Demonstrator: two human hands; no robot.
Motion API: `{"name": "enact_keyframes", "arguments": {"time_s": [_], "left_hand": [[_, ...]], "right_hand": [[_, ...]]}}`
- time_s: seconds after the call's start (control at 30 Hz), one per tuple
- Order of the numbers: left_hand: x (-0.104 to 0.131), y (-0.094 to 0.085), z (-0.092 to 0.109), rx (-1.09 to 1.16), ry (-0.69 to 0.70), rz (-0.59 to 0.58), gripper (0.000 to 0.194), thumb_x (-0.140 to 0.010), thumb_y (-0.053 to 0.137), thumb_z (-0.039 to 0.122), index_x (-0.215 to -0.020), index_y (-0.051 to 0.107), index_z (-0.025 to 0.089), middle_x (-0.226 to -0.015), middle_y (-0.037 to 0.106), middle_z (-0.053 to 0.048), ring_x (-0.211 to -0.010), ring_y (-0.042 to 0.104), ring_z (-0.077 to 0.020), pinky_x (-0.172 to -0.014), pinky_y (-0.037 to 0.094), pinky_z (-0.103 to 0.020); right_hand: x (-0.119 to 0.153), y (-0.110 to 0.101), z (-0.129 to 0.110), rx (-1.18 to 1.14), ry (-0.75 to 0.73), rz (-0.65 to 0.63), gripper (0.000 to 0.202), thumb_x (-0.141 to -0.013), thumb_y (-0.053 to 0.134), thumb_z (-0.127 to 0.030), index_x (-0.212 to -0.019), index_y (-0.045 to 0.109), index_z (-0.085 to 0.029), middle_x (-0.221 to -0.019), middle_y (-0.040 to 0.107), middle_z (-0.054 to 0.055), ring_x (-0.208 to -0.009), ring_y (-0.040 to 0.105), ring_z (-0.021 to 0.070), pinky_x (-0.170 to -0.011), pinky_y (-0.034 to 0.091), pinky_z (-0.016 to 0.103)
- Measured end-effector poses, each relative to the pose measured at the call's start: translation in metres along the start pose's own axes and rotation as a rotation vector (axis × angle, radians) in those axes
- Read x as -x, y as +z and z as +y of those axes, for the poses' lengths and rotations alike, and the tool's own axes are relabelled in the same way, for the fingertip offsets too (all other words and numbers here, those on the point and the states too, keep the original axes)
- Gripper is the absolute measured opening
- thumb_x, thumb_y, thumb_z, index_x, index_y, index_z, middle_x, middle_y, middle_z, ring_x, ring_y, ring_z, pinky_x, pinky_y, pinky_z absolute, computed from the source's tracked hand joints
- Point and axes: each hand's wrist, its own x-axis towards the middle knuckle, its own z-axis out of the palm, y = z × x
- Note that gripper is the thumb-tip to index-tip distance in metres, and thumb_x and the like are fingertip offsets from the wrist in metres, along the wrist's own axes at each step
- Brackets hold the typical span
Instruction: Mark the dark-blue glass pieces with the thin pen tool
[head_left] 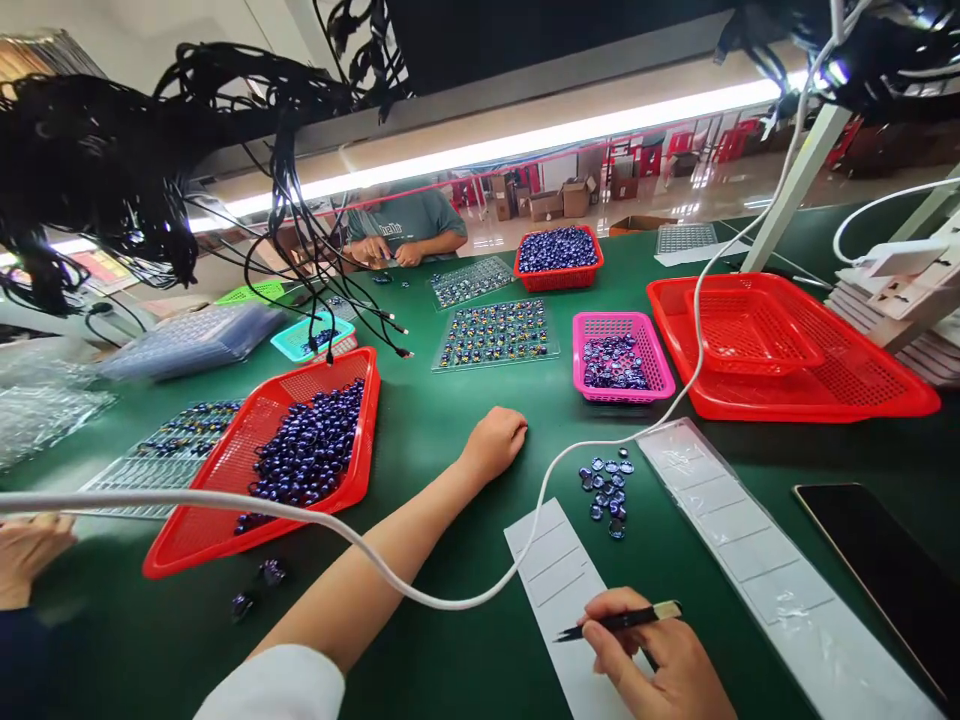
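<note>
Honestly, the green surface (420, 410) takes up most of what I can see, and it's busy. The biggest thing on it is a wide red tray (862, 345) over on the right. Left side has a deep red basket (169, 550) with a heap of dark blue round bits (307, 450) in it. A smaller red basket (757, 340) sits inside the tray, and the pink basket (626, 394) near it holds more blue pieces (619, 365). A black phone (885, 580) lies on the right. Closer in there's a white strip (551, 560) marked with short lines. The left hand (495, 445) lies past it, fingers curled in, no clue if anything's tucked inside. The right hand (660, 670) is over the strip, grip pinched on slim black tweezers (622, 620), tips right above the paper as I see it, though I can't tell if they touch. Smallest stuff: shiny blue discs (598, 482), loose in a cluster just beside the strip's far end.
</note>
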Motion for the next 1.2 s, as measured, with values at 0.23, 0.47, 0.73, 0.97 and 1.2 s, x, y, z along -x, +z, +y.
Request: {"name": "enact_keyframes", "arguments": {"time_s": [0.23, 0.47, 0.73, 0.97, 1.2], "left_hand": [[0.12, -0.036, 0.054, 0.152, -0.117, -0.015, 0.01, -0.088, 0.06, 0.013, -0.096, 0.063, 0.019, -0.089, 0.071, -0.004, -0.081, 0.067, -0.0171, -0.076, 0.055, -0.029], [0.161, -0.046, 0.081, 0.371, -0.299, 0.056, 0.019, -0.086, 0.064, 0.02, -0.105, 0.064, 0.019, -0.091, 0.072, -0.004, -0.081, 0.067, -0.0165, -0.077, 0.056, -0.029], [0.158, -0.051, 0.082, 0.533, -0.179, 0.086, 0.016, -0.088, 0.066, 0.024, -0.102, 0.071, 0.018, -0.081, 0.072, -0.004, -0.072, 0.065, -0.0154, -0.069, 0.051, -0.026], [0.162, -0.049, 0.09, 0.568, -0.109, 0.021, 0.018, -0.089, 0.066, 0.033, -0.095, 0.07, 0.017, -0.074, 0.068, -0.003, -0.065, 0.06, -0.0137, -0.066, 0.049, -0.025], [0.165, -0.044, 0.092, 0.649, -0.157, -0.073, 0.017, -0.089, 0.062, 0.028, -0.101, 0.071, 0.019, -0.072, 0.065, -0.001, -0.065, 0.059, -0.0132, -0.064, 0.048, -0.024]], "right_hand": [[0.003, -0.011, -0.005, 0.103, -0.018, -0.017, 0.034, -0.085, 0.064, -0.061, -0.088, 0.076, -0.03, -0.073, 0.073, 0.002, -0.069, 0.067, 0.0213, -0.068, 0.051, 0.027], [-0.004, -0.012, 0.0, 0.041, 0.205, -0.042, 0.044, -0.081, 0.066, -0.065, -0.091, 0.074, -0.023, -0.071, 0.071, 0.005, -0.065, 0.068, 0.0217, -0.062, 0.055, 0.027], [-0.018, -0.016, 0.008, -0.018, 0.288, -0.075, 0.046, -0.082, 0.07, -0.061, -0.099, 0.073, -0.018, -0.074, 0.072, 0.007, -0.068, 0.067, 0.0224, -0.063, 0.054, 0.029], [-0.016, -0.01, 0.001, -0.023, 0.303, -0.033, 0.044, -0.08, 0.072, -0.06, -0.096, 0.071, -0.019, -0.07, 0.072, 0.006, -0.065, 0.066, 0.0217, -0.063, 0.055, 0.031], [-0.014, -0.006, -0.009, 0.058, 0.303, 0.028, 0.045, -0.079, 0.071, -0.063, -0.093, 0.071, -0.02, -0.069, 0.072, 0.007, -0.064, 0.067, 0.0229, -0.062, 0.056, 0.032]]}}
